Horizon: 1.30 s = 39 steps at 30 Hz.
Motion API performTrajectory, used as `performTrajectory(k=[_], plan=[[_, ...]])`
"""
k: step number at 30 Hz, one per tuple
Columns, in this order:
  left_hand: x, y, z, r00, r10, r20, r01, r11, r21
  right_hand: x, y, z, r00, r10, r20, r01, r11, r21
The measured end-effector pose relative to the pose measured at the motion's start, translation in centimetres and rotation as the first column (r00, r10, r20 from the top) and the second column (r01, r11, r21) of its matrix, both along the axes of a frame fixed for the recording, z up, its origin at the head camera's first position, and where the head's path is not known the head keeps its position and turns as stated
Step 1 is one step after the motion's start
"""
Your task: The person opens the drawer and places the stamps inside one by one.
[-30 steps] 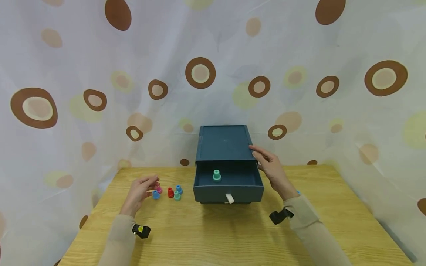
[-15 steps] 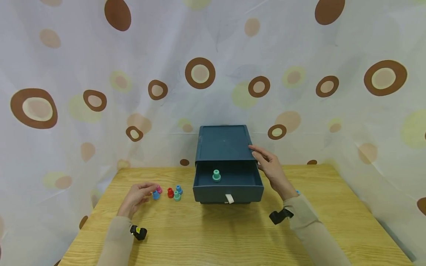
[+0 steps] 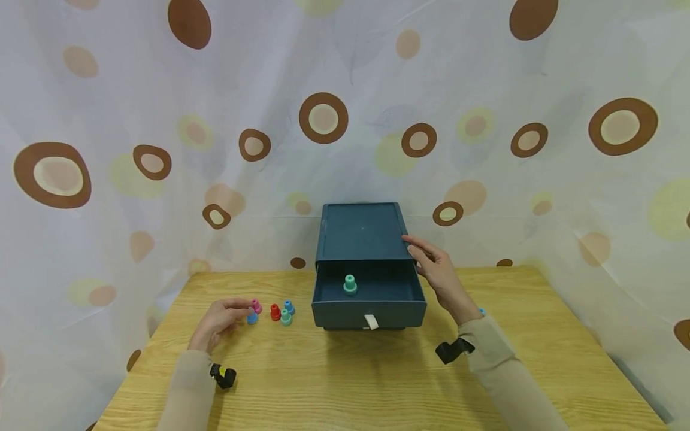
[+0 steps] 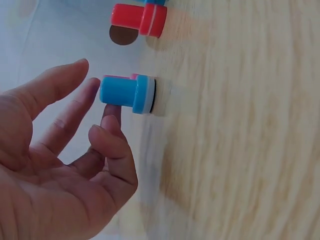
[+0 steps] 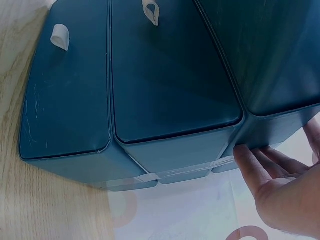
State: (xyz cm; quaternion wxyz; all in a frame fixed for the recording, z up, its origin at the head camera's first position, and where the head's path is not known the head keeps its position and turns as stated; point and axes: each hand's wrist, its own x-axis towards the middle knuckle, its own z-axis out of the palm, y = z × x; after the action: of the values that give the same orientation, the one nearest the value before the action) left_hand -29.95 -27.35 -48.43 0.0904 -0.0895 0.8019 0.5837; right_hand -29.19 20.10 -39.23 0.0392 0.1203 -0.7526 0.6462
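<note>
My left hand [image 3: 220, 320] reaches low over the left of the table, thumb and forefinger apart. In the left wrist view, its fingertips are right at the handle end of a small blue stamp [image 4: 119, 92], which stands on its base. A pink stamp [image 3: 256, 306] is just behind, mostly hidden in that view. On the right, my right hand [image 3: 439, 272] rests its extended fingers against the upper side of a dark blue drawer cabinet [image 3: 361, 230]. The cabinet's top drawer [image 3: 369, 314] is pulled out, and a green stamp [image 3: 350, 285] stands inside it.
Beside the left hand's stamps stand a red stamp [image 3: 275, 312], another blue stamp [image 3: 289, 307] and a green stamp [image 3: 286, 318]. A bit of blue [image 3: 482, 312] shows behind the right wrist. White fabric loops [image 5: 61, 36] serve as drawer pulls. A patterned sheet hangs behind the table.
My left hand has dipped and drawn slightly left, its fingertips now close by the blue stamp. The right hand stays at the cabinet; the drawer and stamps keep their places.
</note>
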Motion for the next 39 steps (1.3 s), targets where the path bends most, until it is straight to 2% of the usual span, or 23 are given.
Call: performTrajectory(k=[9, 17, 31, 39], plan=[[0.29, 0.27, -0.02, 1.000, -0.007, 0.025, 0.008, 0.999, -0.032, 0.05, -0.14, 0.10, 1.000, -0.002, 0.006, 0.002, 1.000, 0.000], [0.56, 0.27, -0.24, 0.999, 0.020, 0.030, -0.018, 0.998, -0.054, 0.16, -0.37, 0.17, 1.000, 0.004, 0.007, -0.004, 1.000, -0.005], [0.36, 0.59, -0.30, 0.998, 0.015, 0.056, -0.010, 0.996, -0.092, -0.13, -0.06, 0.10, 1.000, 0.003, 0.005, -0.003, 1.000, -0.002], [0.25, 0.53, 0.33, 1.000, 0.021, -0.015, -0.022, 0.995, -0.099, -0.13, 0.03, -0.05, 1.000, 0.000, 0.002, 0.000, 1.000, -0.003]])
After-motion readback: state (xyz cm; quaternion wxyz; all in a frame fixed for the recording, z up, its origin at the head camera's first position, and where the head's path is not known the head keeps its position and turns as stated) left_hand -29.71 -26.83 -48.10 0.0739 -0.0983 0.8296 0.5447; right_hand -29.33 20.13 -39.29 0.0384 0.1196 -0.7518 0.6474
